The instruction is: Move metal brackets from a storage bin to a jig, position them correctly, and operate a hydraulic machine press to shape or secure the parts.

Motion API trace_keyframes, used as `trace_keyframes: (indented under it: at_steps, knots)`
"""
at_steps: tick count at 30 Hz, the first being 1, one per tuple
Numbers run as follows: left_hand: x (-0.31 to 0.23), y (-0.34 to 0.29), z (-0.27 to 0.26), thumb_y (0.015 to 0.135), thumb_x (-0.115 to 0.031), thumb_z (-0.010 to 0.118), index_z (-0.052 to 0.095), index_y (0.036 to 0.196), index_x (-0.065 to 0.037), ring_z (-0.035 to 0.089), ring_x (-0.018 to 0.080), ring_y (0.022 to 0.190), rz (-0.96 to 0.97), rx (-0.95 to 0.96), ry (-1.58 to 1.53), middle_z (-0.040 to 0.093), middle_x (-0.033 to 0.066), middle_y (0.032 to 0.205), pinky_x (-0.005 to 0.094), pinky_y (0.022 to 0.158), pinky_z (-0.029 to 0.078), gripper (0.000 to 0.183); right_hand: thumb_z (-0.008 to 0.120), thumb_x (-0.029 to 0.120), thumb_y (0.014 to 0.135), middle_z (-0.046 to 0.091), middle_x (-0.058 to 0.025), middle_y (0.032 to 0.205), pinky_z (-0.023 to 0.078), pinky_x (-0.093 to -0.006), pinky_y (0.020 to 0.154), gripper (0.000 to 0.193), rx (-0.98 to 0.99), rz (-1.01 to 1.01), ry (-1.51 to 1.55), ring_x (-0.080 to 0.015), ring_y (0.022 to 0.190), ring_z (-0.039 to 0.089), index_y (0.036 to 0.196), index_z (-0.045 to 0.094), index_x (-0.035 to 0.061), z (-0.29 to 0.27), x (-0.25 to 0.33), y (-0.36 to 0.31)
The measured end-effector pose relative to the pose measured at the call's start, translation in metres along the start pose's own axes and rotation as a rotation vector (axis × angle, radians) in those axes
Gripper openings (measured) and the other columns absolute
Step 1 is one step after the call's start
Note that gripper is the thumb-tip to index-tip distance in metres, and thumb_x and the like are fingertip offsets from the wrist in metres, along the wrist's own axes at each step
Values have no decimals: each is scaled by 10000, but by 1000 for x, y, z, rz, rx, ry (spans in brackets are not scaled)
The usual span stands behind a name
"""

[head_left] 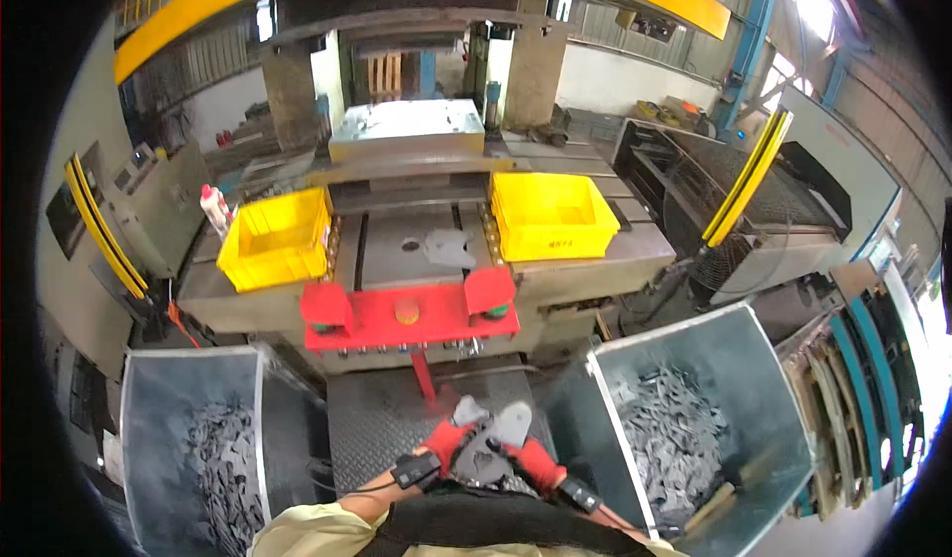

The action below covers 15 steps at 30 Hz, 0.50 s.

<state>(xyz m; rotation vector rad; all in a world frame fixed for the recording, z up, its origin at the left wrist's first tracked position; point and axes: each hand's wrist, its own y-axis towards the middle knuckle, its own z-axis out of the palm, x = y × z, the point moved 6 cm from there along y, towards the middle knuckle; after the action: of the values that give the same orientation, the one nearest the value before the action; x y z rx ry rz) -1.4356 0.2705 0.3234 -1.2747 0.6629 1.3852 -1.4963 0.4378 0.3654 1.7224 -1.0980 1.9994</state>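
In front of my body, my left hand [445, 440] and my right hand [536, 463], both in red gloves, are closed on flat grey metal pieces. A rounded metal piece [512, 423] stands up beside my right hand's fingers. A smaller metal piece [469, 411] sticks out past my left hand's fingers. Below, between the hands, lie more shiny metal parts [481, 466], partly covered by the gloves; I cannot tell how they separate. Ahead stands a red control stand [382, 311] with a yellow button on top.
Metal bins with many grey scraps stand on my left [192, 359] and right [783, 378]. Yellow crates sit left [256, 269] and right [555, 245] on the press bed, with a loose flat metal piece [450, 249] between them. Behind is a metal block [407, 145]. A bottle [215, 210] stands beside the left crate.
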Motion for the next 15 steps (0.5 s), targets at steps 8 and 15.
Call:
trace_keyframes:
  at_steps: [8,15]
  knots:
    - [9,62,9,956,-347,656,641,1207,-96,631,160,967,-264,-92,113,676,48,1108,339,852,512,355,650,366,936,701,-119,1161,475,-346,929,430,87,51,-116,-203,1063,638,1223,658,46,-56,-27,68]
    - [-13,151,-16,924,-283,697,629,1137,-65,624,150,956,-19,-263,101,667,31,1045,340,865,507,311,724,297,876,707,-179,1125,509,-362,881,475,-45,30,-42,-276,1058,681,1215,627,-20,-72,-10,131]
